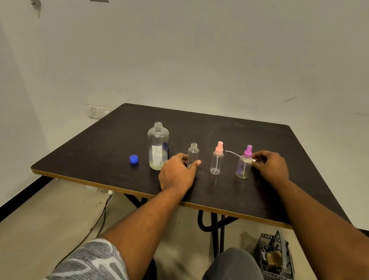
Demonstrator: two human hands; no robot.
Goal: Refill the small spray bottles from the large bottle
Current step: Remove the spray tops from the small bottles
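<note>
Left hand (177, 174) curls round open small bottle (193, 153), mid-table beside uncapped large bottle (157, 145). Right hand (269, 167) pinches loose spray head (254, 160), dip tube (232, 152) sticking out. Small bottle likely light, thin-walled, tippy: grip low on body.

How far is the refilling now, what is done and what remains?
Done: the large bottle is open, its blue cap beside it; one small bottle has no sprayer. In hand: the left hand grips that bottle; the right hand pinches a white tube. Left: the pink bottle and the purple bottle still wear sprayers; no pouring shows, and fill levels are unclear.
</note>
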